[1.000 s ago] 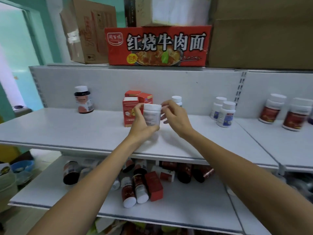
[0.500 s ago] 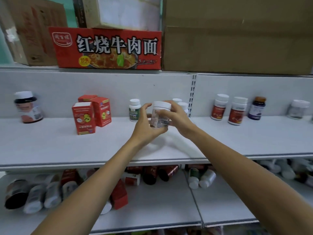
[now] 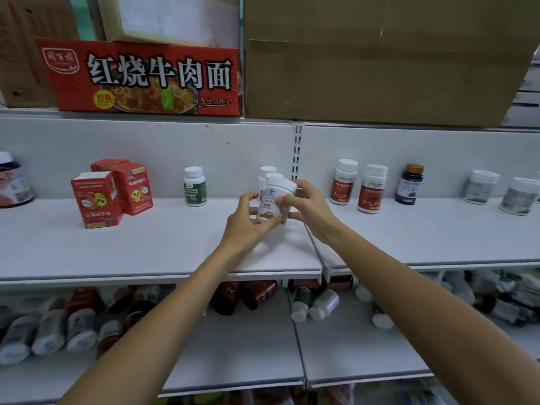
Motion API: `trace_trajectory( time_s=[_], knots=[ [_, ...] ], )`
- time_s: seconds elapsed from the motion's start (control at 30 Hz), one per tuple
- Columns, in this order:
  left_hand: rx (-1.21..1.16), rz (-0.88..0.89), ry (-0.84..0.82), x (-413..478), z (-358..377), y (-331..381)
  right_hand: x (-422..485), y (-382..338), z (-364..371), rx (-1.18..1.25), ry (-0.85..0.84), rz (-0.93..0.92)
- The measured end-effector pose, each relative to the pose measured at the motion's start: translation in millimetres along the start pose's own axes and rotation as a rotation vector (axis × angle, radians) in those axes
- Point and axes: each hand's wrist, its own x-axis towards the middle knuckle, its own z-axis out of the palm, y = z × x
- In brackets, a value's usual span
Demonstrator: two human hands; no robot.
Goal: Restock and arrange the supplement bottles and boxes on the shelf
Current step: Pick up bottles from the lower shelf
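A white supplement bottle (image 3: 273, 197) with a white cap is held tilted above the white middle shelf (image 3: 163, 244), near the seam between two shelf boards. My left hand (image 3: 248, 219) grips its lower body from the left. My right hand (image 3: 306, 204) holds its upper side from the right. Another white bottle (image 3: 266, 171) stands right behind it. On the shelf also stand a green-label bottle (image 3: 195, 187), red boxes (image 3: 112, 191), two red-label bottles (image 3: 358, 185) and a dark blue bottle (image 3: 410, 185).
Grey-label jars (image 3: 496, 191) stand at the far right, a dark jar (image 3: 13, 182) at the far left. The lower shelf (image 3: 248, 352) holds several bottles lying on their sides. Cardboard cartons (image 3: 380, 59) and a red noodle carton (image 3: 146, 77) sit on top.
The view has swung right along the shelf. Both hands carried the white bottle rightward and tilted it, now in front of the white bottle near the shelf seam.
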Motion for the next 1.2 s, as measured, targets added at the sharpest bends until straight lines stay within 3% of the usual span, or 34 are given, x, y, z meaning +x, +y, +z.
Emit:
trace_trajectory(
  time_s=[0.3,0.7,1.0,1.2],
  knots=[
    [-0.009,0.104,0.008,0,65,38,-19,-7,-64,-0.112,0.039,-0.061],
    [-0.056,0.200,-0.240,-7,219,92,-85,-20,-233,-0.270,0.393,-0.053],
    [0.031,0.265,-0.403,0,292,116,-126,-22,-328,-0.410,0.717,-0.075],
    [0.196,0.351,-0.554,4,336,130,-141,-25,-388,-0.496,0.785,-0.094]
  ],
)
